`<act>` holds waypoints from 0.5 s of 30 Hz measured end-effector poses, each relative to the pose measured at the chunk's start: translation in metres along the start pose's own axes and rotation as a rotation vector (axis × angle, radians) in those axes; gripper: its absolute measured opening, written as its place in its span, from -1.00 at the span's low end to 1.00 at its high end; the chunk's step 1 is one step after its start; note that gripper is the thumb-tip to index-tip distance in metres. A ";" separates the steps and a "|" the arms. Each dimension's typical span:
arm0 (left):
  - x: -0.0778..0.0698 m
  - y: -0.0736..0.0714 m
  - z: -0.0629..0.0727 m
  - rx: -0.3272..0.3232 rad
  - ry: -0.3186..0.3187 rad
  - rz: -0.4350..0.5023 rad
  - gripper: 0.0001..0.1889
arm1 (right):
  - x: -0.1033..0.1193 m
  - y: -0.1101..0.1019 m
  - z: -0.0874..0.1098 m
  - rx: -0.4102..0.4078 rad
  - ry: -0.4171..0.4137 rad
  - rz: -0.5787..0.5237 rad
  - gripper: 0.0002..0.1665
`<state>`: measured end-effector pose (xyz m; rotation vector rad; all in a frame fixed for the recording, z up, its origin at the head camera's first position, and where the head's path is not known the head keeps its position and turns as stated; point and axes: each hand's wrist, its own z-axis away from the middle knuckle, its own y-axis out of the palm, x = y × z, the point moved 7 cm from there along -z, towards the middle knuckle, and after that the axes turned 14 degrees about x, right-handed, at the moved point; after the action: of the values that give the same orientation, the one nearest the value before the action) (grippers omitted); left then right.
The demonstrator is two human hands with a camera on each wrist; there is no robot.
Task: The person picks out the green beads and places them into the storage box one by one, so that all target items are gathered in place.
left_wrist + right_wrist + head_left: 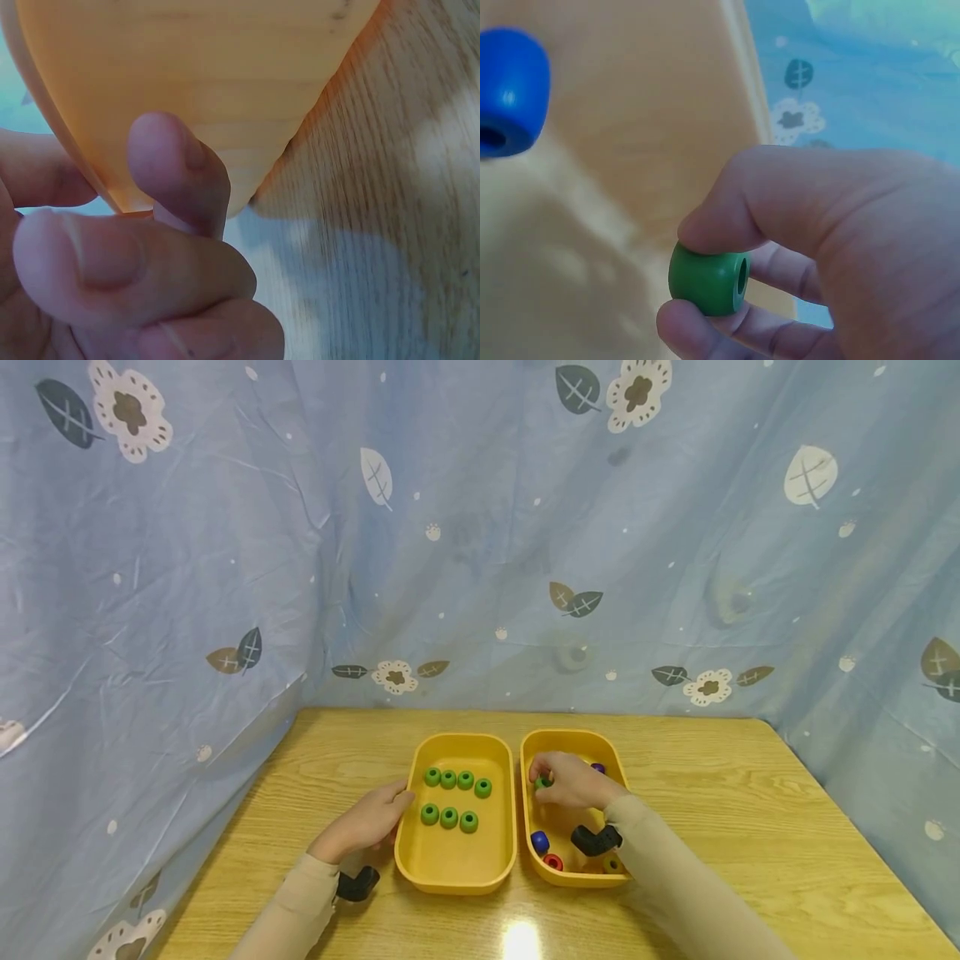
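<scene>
My left hand point(373, 821) grips the left wall of the left yellow tray point(461, 857), thumb at the rim and curled fingers point(176, 169) against the outer side in the left wrist view. Inside that tray lie green beads point(466, 779) in two rows, several at the back and three in front. Over the right yellow tray point(551, 822), my right hand point(576, 782) pinches a green bead point(705, 281) between thumb and fingertips. The bead's hole faces the palm in the right wrist view. A blue bead point(510, 94) is nearby in the same tray.
Along the right tray's front lie a red bead point(552, 862) and a yellowish bead point(612, 864). A dark blue bead point(597, 768) is partly hidden behind the right hand. Both trays stand side by side on a wooden table point(720, 793). A patterned blue curtain point(480, 568) hangs behind.
</scene>
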<state>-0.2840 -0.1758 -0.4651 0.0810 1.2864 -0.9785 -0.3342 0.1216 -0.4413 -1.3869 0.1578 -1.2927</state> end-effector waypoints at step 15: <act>-0.002 0.001 0.001 -0.008 0.017 0.007 -0.45 | 0.027 -0.005 0.014 -0.082 -0.109 0.028 -0.82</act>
<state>-0.2825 -0.1751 -0.4634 0.0877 1.3054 -0.9681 -0.3163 0.1124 -0.4176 -1.5170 0.1569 -1.1953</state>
